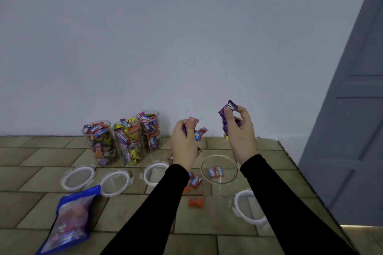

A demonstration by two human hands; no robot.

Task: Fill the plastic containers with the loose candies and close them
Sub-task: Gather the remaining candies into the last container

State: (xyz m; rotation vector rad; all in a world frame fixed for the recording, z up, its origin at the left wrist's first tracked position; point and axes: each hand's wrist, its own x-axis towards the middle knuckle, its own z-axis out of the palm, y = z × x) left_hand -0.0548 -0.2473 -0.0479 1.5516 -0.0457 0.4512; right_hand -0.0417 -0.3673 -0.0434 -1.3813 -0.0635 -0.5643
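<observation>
Tiled surface [207,219], both grips pinching candies above open container [219,168] near right edge.

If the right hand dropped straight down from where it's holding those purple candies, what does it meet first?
Most likely the open clear container, whose mouth sits just below and slightly left of the right hand. Depth is unclear from this view; it could clip the near rim rather than enter cleanly.

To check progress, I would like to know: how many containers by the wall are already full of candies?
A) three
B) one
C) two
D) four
A: three clear filled containers stand by the wall, all without lids; the fourth container, below the hands, holds only a few candies.
</observation>
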